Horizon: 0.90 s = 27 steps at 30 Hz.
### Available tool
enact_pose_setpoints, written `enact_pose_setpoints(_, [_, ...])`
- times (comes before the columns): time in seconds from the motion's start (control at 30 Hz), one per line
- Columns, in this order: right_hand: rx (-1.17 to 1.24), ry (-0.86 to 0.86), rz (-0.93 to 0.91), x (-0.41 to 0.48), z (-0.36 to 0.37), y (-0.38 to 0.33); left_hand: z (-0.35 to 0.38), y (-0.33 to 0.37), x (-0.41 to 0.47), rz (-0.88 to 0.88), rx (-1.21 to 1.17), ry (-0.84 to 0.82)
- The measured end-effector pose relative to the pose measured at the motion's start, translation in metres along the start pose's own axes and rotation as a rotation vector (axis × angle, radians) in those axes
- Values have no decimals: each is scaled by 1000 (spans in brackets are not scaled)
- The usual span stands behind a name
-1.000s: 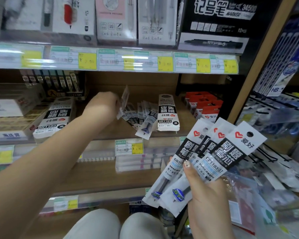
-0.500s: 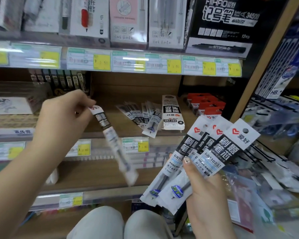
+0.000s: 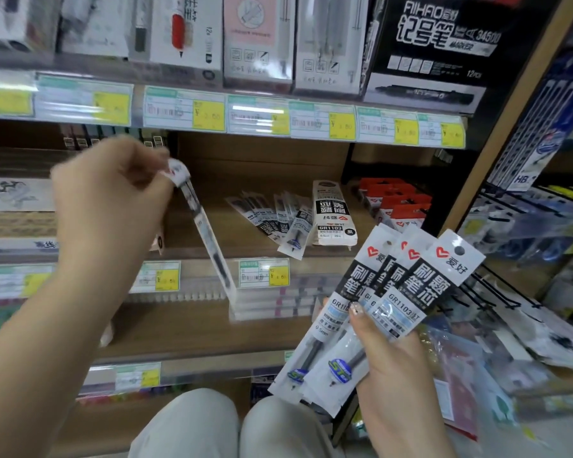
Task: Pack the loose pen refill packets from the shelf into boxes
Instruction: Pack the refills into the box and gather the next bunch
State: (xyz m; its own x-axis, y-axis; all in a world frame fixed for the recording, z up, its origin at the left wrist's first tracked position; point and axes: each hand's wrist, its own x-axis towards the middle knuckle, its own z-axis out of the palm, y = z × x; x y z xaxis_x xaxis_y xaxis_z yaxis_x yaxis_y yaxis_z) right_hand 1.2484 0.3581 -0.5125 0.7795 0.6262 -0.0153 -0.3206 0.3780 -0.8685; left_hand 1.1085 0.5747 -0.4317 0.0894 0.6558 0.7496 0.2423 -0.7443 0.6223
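Observation:
My left hand (image 3: pixel 113 200) pinches the top of one pen refill packet (image 3: pixel 205 233), which hangs down in front of the shelf, blurred. My right hand (image 3: pixel 394 368) grips a fan of several refill packets (image 3: pixel 401 292) with black-and-white labels, thumb pressed on their fronts. More loose refill packets (image 3: pixel 278 219) lie in a spread pile on the wooden shelf (image 3: pixel 239 236). A white refill box (image 3: pixel 334 214) marked GR1103 lies beside them on the right.
Red boxes (image 3: pixel 397 203) stand at the shelf's right end. Boxed pens and a black marker carton (image 3: pixel 440 51) fill the shelf above, behind a price-tag rail (image 3: pixel 245 114). A wire rack of hanging goods (image 3: pixel 526 226) stands to the right. My knees (image 3: pixel 232 424) are below.
My left hand picked one packet off the shelf pile and drew it back toward me, away from the shelf. My right hand kept its fan of packets almost still.

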Motion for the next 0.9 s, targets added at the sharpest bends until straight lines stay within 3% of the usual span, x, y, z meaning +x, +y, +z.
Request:
enact_pose_setpoints(0.13, [6, 29, 15, 1, -1, 1, 5, 1, 15, 44, 114, 163])
enact_pose_setpoints(0.3, [-35, 47, 2, 2, -4, 2, 27, -17, -19, 178, 309, 96])
enact_pose_setpoints(0.7, [-58, 53, 24, 6, 1, 7, 25, -59, 11, -45, 464, 217])
enact_pose_setpoints(0.9, [-65, 63, 24, 8, 2, 10, 34, -62, -10, -16, 496, 43])
